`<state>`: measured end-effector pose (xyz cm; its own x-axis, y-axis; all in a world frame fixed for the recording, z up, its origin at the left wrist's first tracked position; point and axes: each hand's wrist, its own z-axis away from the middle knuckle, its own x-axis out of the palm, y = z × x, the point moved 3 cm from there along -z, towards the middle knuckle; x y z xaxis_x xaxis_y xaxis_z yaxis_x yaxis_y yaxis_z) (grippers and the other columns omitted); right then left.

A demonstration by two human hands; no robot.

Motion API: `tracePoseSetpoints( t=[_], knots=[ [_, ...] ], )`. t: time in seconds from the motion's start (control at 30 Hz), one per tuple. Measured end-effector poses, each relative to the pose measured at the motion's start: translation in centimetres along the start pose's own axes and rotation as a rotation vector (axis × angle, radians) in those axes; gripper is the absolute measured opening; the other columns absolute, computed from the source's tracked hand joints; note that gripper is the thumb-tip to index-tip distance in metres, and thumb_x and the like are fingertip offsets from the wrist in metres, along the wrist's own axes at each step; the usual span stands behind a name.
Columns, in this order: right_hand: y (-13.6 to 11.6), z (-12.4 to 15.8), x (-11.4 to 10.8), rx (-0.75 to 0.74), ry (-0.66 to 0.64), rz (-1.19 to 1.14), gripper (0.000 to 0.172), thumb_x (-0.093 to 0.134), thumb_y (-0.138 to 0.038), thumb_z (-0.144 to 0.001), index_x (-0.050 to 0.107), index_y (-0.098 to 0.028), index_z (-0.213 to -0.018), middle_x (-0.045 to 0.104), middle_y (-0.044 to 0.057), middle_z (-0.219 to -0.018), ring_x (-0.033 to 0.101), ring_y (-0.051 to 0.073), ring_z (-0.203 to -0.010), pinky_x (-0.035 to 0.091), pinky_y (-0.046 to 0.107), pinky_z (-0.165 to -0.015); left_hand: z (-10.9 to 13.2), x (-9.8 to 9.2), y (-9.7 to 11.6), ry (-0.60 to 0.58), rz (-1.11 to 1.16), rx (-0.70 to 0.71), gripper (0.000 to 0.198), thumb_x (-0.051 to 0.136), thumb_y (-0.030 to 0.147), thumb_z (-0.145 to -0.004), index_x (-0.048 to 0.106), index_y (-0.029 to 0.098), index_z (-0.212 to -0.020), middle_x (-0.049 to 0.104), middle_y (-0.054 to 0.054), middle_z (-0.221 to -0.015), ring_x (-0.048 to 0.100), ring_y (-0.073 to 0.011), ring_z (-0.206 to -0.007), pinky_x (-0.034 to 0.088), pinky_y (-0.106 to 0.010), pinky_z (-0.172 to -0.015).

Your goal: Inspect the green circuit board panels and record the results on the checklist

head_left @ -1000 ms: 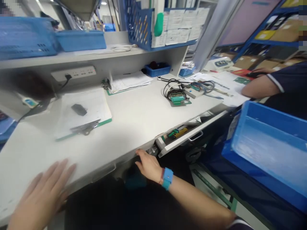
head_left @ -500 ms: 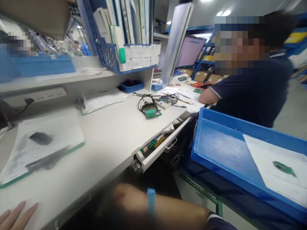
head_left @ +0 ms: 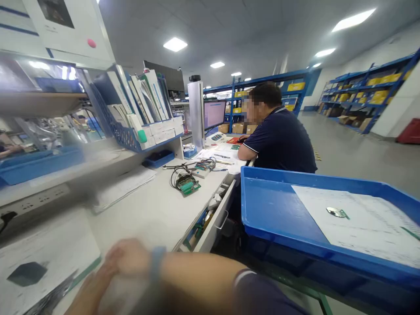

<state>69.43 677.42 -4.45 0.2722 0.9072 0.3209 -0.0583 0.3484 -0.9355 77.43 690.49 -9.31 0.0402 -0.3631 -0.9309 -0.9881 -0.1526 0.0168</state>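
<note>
My right hand (head_left: 129, 257), with a blue band at the wrist, is over the front of the white desk (head_left: 141, 218); it is blurred and its fingers are hidden. My left hand (head_left: 101, 275) meets it at the fingertips' side, also smeared by motion. Whether either holds anything does not show. Left of them lie papers on a green-edged board (head_left: 65, 245) with a dark flat piece (head_left: 27, 274) on top. Farther back on the desk sits a green circuit board (head_left: 188, 187) with coiled black cables.
An open drawer (head_left: 215, 214) juts from the desk front. At right, a blue tray (head_left: 272, 205) holds paper sheets and a small round board (head_left: 337, 212). A person (head_left: 282, 135) sits at the desk's far end. File folders (head_left: 147, 100) stand on the shelf.
The view has swung right and up. My right hand has moved left from below the drawer to over the desk, and my left hand has come in beside it.
</note>
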Motion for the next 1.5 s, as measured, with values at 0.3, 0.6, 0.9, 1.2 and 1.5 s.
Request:
tracePoseSetpoints(
  t=[0.3, 0.6, 0.9, 1.2, 1.5],
  knots=[
    [-3.9, -7.9, -1.4, -0.068, 0.26, 0.043, 0.017, 0.047, -0.026, -0.086, 0.054, -0.011, -0.091, 0.055, -0.002, -0.071, 0.049, 0.005, -0.051, 0.043, 0.018, -0.045, -3.4, -1.7, 2.2, -0.142, 0.045, -0.084, 0.055, 0.046, 0.046, -0.077, 0.042, 0.022, -0.127, 0.042, -0.009, -0.133, 0.038, -0.0268, -0.121, 0.034, -0.045, -0.099],
    [-2.7, -11.4, -4.0, -0.143, 0.167, 0.105, 0.016, 0.048, -0.025, -0.086, 0.053, -0.011, -0.088, 0.052, -0.003, -0.068, 0.044, 0.003, -0.046, 0.037, 0.015, -0.04, -4.5, -4.4, 3.3, -0.118, 0.295, -0.179, 0.05, 0.051, 0.045, -0.076, 0.05, 0.018, -0.118, 0.046, -0.01, -0.13, 0.036, -0.0234, -0.123, 0.026, -0.04, -0.104],
    [-2.6, -10.8, -3.6, -0.121, 0.081, 0.091, 0.005, 0.05, -0.009, -0.079, 0.054, -0.011, -0.076, 0.056, -0.002, -0.058, 0.055, 0.008, -0.051, 0.048, 0.022, -0.054, -3.7, -6.0, 2.1, 0.063, 0.237, -0.234, 0.037, 0.052, 0.032, -0.077, 0.053, 0.023, -0.113, 0.051, -0.005, -0.125, 0.037, -0.0216, -0.122, 0.026, -0.041, -0.104],
    [-2.6, -11.5, -3.7, -0.169, 0.07, 0.156, 0.015, 0.05, -0.019, -0.081, 0.054, -0.015, -0.094, 0.062, 0.003, -0.082, 0.047, 0.004, -0.038, 0.032, 0.017, -0.031, -2.4, -8.0, -4.3, 0.421, 0.22, -0.622, 0.042, 0.05, 0.025, -0.076, 0.048, 0.022, -0.118, 0.039, -0.008, -0.134, 0.022, -0.0259, -0.129, 0.009, -0.049, -0.107],
    [-2.5, -14.0, -3.4, -0.117, 0.165, 0.239, 0.021, 0.047, -0.027, -0.086, 0.052, -0.012, -0.101, 0.057, 0.002, -0.085, 0.056, 0.009, -0.064, 0.049, 0.023, -0.055, 2.4, -6.4, -11.4, 0.572, 0.475, -1.064, 0.068, 0.06, 0.034, -0.07, 0.031, 0.014, -0.128, 0.046, -0.019, -0.125, 0.05, -0.0258, -0.109, 0.042, -0.038, -0.088]
  ],
)
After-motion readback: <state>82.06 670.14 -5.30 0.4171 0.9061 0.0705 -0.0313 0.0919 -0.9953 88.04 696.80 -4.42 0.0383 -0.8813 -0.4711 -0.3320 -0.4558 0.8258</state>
